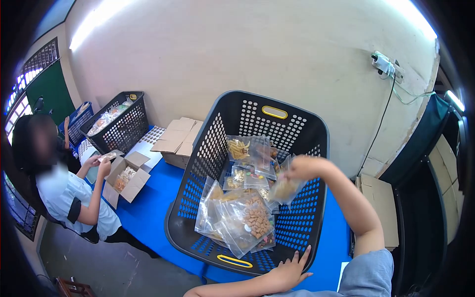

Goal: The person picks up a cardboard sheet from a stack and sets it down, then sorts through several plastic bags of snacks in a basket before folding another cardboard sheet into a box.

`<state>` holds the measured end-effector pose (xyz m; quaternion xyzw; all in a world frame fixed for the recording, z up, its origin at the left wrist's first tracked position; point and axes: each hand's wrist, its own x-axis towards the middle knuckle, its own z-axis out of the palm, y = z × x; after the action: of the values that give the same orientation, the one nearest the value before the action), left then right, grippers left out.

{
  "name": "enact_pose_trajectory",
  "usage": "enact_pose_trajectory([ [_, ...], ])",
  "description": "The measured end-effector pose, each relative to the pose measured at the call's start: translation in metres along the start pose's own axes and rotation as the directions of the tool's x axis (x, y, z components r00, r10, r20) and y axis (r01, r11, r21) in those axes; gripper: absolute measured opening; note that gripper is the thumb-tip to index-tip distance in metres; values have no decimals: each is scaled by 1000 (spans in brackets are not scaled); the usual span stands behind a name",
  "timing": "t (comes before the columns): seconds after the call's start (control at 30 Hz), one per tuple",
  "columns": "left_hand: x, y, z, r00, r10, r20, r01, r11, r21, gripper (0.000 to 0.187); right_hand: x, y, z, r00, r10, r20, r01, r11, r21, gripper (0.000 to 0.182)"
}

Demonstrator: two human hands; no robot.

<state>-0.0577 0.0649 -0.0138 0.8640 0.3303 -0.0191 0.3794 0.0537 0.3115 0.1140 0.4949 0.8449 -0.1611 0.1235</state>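
A large black perforated laundry-style basket (324, 128) with yellow handle trims stands tilted toward me on the blue table. Inside lie several clear zip bags of snacks, among them a bag of brown pillow-shaped pieces (257, 218) and a bag of yellow sticks (239, 148). My right hand (309, 168), slightly blurred, is closed on the top of a clear snack bag (284, 190) near the basket's right wall. My left hand (289, 272) lies on the near right rim, fingers stretched out and apart, holding nothing.
At left a co-worker (76, 193) handles a small packet over an open carton (127, 178). Behind it stand another filled black basket (118, 121) and flattened cardboard (178, 138). More cardboard (378, 208) leans at right, below a hanging cable (388, 109).
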Motion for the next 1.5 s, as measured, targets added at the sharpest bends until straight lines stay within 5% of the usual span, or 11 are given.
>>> enact_pose_trajectory([
  [0.13, 1, -2, 2, 1000, -12, 3, 12, 1000, -1, 80, -1, 8, -39, 726, 212, -655, -196, 976, 98, 43],
  [0.2, -1, -2, 2, 996, 34, -85, -34, 999, -3, 80, 19, 25, -20, 427, -74, -901, -91, 988, -124, 39],
  [0.27, -1, 1, -2, 998, 33, -53, -34, 999, -4, 81, 14, 12, -27, 758, 103, -644, -67, 994, 80, 36],
  [0.47, 1, 1, 1, 997, 20, -77, -19, 1000, 12, 81, 48, -4, 26, 711, -191, -676, 124, 981, -147, 39],
  [0.63, 1, 1, 2, 994, 16, -107, -16, 1000, -1, 81, 60, -62, 59, 980, -151, -131, 142, 987, -75, 22],
  [0.93, -8, 3, -1, 990, 36, -135, -54, 989, -136, 90, 193, -19, 177, 866, -389, 314, 476, 832, -283, 62],
  [1.03, -7, 7, -15, 998, -56, 21, 58, 990, -128, 96, 191, 10, 144, 945, -288, -158, 290, 957, -11, 65],
  [1.13, -7, 7, -18, 999, -39, -11, 37, 983, -182, 95, 209, 29, 134, 741, -215, -636, 327, 943, 62, 54],
  [1.33, -15, -2, -11, 997, 41, -62, -49, 991, -125, 83, 194, 14, 139, 895, -55, -443, 182, 951, 249, 35],
  [1.4, -20, -4, -15, 999, 45, -10, -46, 989, -140, 82, 207, 8, 159, 953, -280, 114, 217, 897, 386, 29],
  [1.5, -29, -7, -21, 997, 72, 18, -70, 991, -112, 81, 223, -1, 189, 887, -227, 402, 236, 971, 28, 30],
])
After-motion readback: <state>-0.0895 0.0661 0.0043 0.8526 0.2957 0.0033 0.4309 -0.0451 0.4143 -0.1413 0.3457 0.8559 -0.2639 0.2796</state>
